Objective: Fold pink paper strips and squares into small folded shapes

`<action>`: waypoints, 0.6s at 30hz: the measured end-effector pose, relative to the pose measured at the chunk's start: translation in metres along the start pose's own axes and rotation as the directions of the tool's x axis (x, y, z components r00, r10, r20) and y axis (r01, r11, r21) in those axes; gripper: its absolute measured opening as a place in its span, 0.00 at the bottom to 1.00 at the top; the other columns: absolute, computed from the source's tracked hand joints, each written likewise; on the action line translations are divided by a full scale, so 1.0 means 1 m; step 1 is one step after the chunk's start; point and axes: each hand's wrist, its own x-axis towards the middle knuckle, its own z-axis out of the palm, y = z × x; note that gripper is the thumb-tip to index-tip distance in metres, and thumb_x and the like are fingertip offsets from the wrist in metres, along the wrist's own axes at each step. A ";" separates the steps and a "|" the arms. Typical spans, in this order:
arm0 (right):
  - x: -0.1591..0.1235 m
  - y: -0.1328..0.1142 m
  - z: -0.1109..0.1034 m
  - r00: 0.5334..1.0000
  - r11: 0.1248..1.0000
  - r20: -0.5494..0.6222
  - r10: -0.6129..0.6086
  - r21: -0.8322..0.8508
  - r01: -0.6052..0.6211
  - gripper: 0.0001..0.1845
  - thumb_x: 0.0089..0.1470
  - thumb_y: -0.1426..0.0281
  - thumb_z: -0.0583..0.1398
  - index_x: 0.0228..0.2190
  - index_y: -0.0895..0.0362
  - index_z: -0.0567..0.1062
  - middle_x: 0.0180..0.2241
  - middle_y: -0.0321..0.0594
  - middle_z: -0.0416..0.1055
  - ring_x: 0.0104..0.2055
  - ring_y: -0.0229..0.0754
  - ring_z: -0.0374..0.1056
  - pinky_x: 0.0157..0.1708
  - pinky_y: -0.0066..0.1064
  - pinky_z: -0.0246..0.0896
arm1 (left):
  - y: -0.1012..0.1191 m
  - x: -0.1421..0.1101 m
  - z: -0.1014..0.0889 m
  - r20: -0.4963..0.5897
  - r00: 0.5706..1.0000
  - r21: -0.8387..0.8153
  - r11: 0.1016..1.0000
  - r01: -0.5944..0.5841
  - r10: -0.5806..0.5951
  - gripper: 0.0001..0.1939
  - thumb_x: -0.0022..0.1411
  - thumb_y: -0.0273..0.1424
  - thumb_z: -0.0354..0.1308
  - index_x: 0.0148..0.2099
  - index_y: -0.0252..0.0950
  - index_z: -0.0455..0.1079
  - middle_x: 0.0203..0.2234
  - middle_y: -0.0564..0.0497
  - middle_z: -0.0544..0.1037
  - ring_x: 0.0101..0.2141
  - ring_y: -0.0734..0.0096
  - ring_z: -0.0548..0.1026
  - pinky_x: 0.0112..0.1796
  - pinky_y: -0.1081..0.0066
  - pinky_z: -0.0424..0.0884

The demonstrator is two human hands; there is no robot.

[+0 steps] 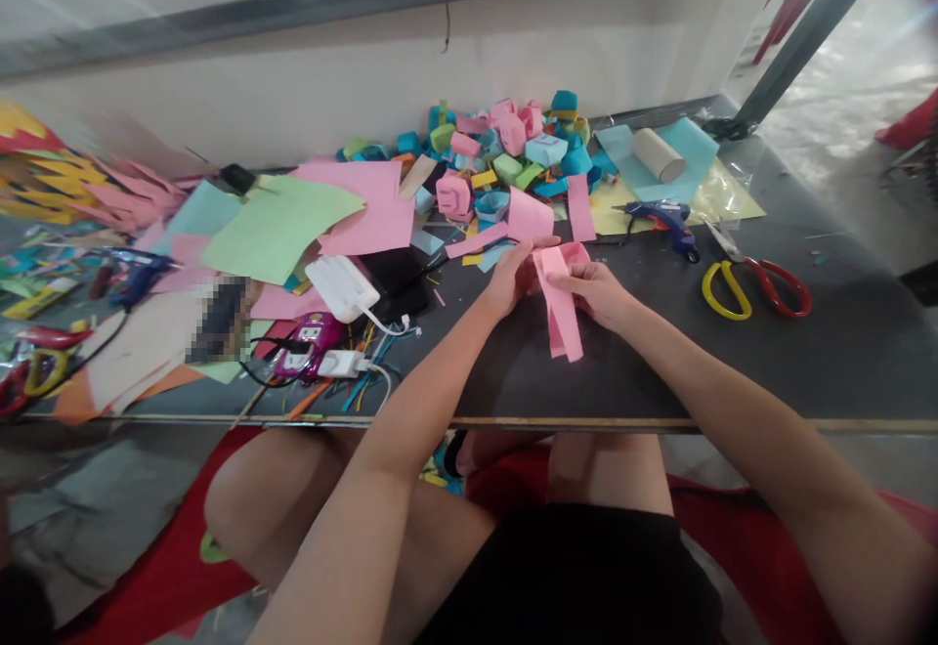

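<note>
Both hands hold a folded pink paper strip [563, 318] over the dark table top. A loop is bent at its upper end, and its lower part hangs down toward the table edge. My left hand [511, 279] grips it on the left side, fingers partly hidden behind the paper. My right hand [599, 288] pinches it from the right, thumb lying on the front. Just beyond my hands lie a loose pink paper piece [532, 215] and a narrower pink strip [581, 207].
Scissors [747, 269] and a blue glue gun [663, 219] lie right. Behind is a pile of coloured paper pieces [505, 142]. A cardboard tube [658, 155] rests on blue paper. Leftward are green paper [278, 225], a white power bank [341, 287] and a purple power strip [312, 342] with cables.
</note>
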 end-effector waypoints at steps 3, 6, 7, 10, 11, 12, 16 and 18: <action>0.004 0.004 -0.004 0.980 0.982 -0.115 -0.160 -0.119 0.146 0.27 0.36 0.48 0.76 0.23 0.57 0.77 0.23 0.37 0.75 0.29 0.39 0.70 0.29 0.32 0.68 | -0.003 0.002 0.002 -0.041 0.996 0.128 0.989 -0.069 0.075 0.27 0.52 0.57 0.69 0.29 0.35 0.76 0.16 0.56 0.70 0.15 0.81 0.63 0.17 0.77 0.58; 0.007 0.008 -0.008 0.951 0.944 -0.158 -0.267 -0.241 0.225 0.27 0.38 0.47 0.75 0.22 0.56 0.75 0.23 0.36 0.73 0.29 0.39 0.69 0.29 0.32 0.66 | -0.003 0.002 0.002 -0.057 0.986 0.232 0.962 -0.142 0.159 0.26 0.47 0.54 0.74 0.25 0.35 0.75 0.14 0.58 0.68 0.14 0.83 0.61 0.17 0.77 0.56; 0.008 0.009 -0.009 0.942 0.932 -0.167 -0.292 -0.269 0.242 0.27 0.39 0.46 0.74 0.21 0.56 0.75 0.23 0.36 0.72 0.29 0.39 0.68 0.28 0.32 0.65 | -0.002 0.001 0.002 -0.067 0.982 0.246 0.957 -0.157 0.179 0.26 0.48 0.54 0.73 0.25 0.35 0.75 0.14 0.58 0.68 0.14 0.83 0.61 0.17 0.77 0.56; 0.009 0.011 -0.011 0.919 0.900 -0.188 -0.347 -0.343 0.270 0.28 0.39 0.47 0.74 0.19 0.55 0.72 0.22 0.35 0.70 0.28 0.38 0.66 0.26 0.30 0.61 | 0.000 -0.001 0.004 -0.085 0.976 0.287 0.943 -0.166 0.198 0.26 0.49 0.53 0.73 0.23 0.35 0.74 0.15 0.57 0.69 0.16 0.83 0.63 0.18 0.77 0.57; 0.010 0.012 -0.012 0.913 0.889 -0.192 -0.361 -0.366 0.275 0.28 0.39 0.47 0.74 0.18 0.55 0.71 0.21 0.34 0.70 0.28 0.38 0.66 0.25 0.29 0.60 | 0.000 -0.002 0.005 -0.091 0.976 0.303 0.939 -0.161 0.196 0.26 0.49 0.53 0.73 0.23 0.36 0.74 0.15 0.56 0.70 0.16 0.82 0.63 0.18 0.76 0.57; 0.010 0.012 -0.012 0.908 0.880 -0.195 -0.372 -0.385 0.278 0.28 0.39 0.48 0.74 0.18 0.55 0.70 0.21 0.34 0.69 0.27 0.37 0.65 0.24 0.29 0.59 | 0.001 -0.003 0.006 -0.095 0.977 0.317 0.936 -0.154 0.193 0.26 0.48 0.53 0.73 0.22 0.36 0.74 0.15 0.56 0.70 0.16 0.82 0.63 0.18 0.76 0.57; 0.011 0.012 -0.012 0.898 0.864 -0.193 -0.395 -0.409 0.292 0.28 0.40 0.48 0.74 0.17 0.55 0.69 0.19 0.33 0.67 0.26 0.37 0.63 0.23 0.29 0.56 | 0.002 -0.004 0.010 -0.109 0.976 0.327 0.934 -0.144 0.189 0.26 0.47 0.54 0.73 0.21 0.36 0.73 0.14 0.57 0.67 0.17 0.81 0.62 0.20 0.75 0.58; 0.010 0.011 -0.011 0.902 0.866 -0.185 -0.391 -0.405 0.293 0.28 0.39 0.47 0.73 0.18 0.55 0.70 0.19 0.33 0.66 0.25 0.37 0.63 0.23 0.29 0.56 | 0.002 -0.003 0.010 -0.112 0.976 0.312 0.939 -0.146 0.188 0.26 0.46 0.53 0.74 0.20 0.36 0.73 0.13 0.57 0.66 0.18 0.81 0.62 0.21 0.75 0.59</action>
